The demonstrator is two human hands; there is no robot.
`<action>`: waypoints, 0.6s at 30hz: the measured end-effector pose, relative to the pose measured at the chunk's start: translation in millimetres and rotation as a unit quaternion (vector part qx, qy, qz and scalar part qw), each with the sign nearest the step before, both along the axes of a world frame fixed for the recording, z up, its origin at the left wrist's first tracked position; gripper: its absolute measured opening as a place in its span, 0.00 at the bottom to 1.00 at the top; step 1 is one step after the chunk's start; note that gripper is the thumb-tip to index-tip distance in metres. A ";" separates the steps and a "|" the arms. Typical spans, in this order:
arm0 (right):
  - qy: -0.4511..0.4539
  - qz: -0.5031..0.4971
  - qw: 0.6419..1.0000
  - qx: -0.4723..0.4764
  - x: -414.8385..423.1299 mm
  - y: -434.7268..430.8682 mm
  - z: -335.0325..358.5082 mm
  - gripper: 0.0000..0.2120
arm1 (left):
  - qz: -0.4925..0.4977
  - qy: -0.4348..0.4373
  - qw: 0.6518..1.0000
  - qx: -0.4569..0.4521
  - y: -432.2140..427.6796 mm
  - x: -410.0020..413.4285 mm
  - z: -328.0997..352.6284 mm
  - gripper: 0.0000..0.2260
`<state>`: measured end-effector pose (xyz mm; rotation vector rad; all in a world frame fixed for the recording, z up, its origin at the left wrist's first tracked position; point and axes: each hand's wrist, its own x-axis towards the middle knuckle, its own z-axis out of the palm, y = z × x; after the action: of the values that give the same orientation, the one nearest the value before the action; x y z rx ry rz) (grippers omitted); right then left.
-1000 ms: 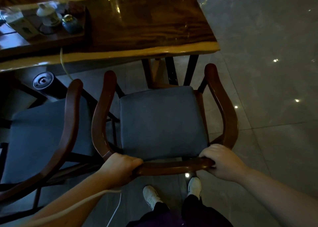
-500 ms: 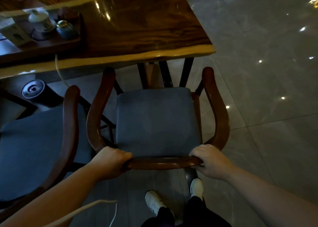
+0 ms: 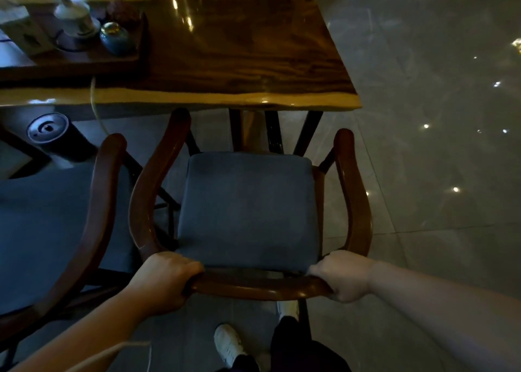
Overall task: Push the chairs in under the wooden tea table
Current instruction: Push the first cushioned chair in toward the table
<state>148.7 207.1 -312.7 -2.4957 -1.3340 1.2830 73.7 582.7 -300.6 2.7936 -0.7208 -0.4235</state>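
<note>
A wooden armchair (image 3: pixel 248 211) with a blue-grey seat cushion stands in front of me, facing the wooden tea table (image 3: pixel 239 50). My left hand (image 3: pixel 163 278) grips the left end of its curved back rail. My right hand (image 3: pixel 345 275) grips the right end of the same rail. The tips of its armrests reach up to the table's near edge, and the seat stays outside it. A second chair (image 3: pixel 53 219) of the same kind stands close on the left, its arm almost touching the first.
A tea tray (image 3: pixel 84 58) on the table's left part holds a white lidded cup (image 3: pixel 74 19) and a small blue jar (image 3: pixel 114 37). A dark round bin (image 3: pixel 50 130) stands on the floor by the table. Glossy tiled floor (image 3: pixel 437 146) lies to the right.
The chair has moved forward toward the table; its armrest tips now reach the table's near edge. Both hands keep the same hold on the back rail.
</note>
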 end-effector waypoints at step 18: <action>-0.035 0.000 0.999 -0.028 87.6 -70.1 6.0 0.07 | -0.005 0.003 1.000 0.000 -78.6 48.2 -4.4 0.05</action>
<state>236.2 137.0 -306.7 -2.6007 -1.3286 1.2620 121.9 504.2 -304.9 2.7878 -0.7344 -0.4339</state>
